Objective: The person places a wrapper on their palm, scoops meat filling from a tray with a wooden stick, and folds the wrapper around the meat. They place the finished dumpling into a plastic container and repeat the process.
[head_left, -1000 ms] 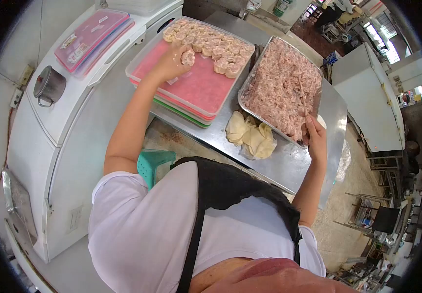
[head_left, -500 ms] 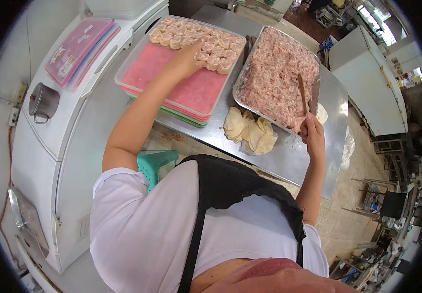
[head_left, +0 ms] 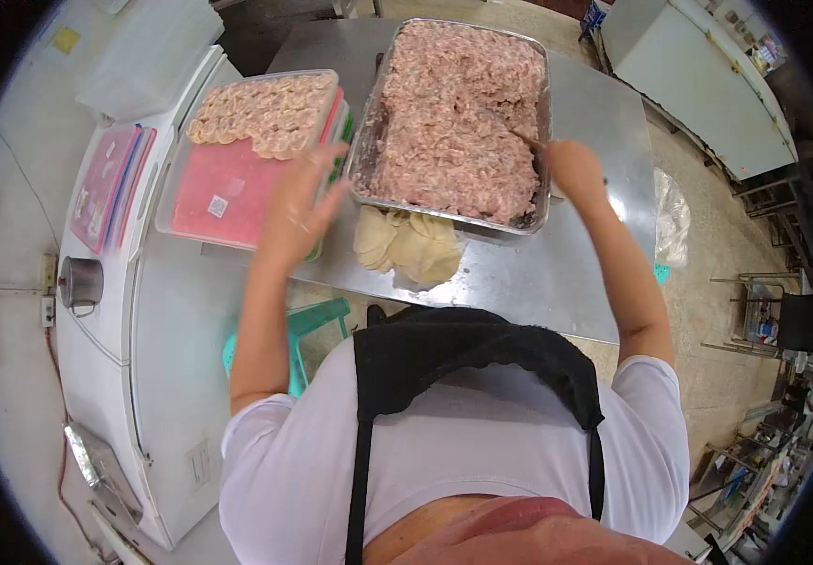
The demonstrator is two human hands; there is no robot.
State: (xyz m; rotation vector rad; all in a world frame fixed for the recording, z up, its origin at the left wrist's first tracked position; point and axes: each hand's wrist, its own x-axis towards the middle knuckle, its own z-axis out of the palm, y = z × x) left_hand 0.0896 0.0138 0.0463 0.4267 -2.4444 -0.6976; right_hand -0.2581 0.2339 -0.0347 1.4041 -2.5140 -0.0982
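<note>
My left hand is in the air by the right edge of the plastic container, its fingers apart and holding nothing. Rows of round filled dumplings cover the container's far part, and its pink bottom shows nearer me. My right hand is closed on the handle of a thin spatula, whose blade is in the minced meat. The meat fills most of a metal tray. Pale round wrappers lie in a loose pile at the tray's near edge.
The steel table holds these things. At the left a white freezer bears coloured lids, a metal pot and a clear bin. A green stool is under the table's near edge.
My left hand has come off the dumplings and back toward me, its fingers now spread. The spatula is lower and more tilted in the meat. The whole view has shifted.
</note>
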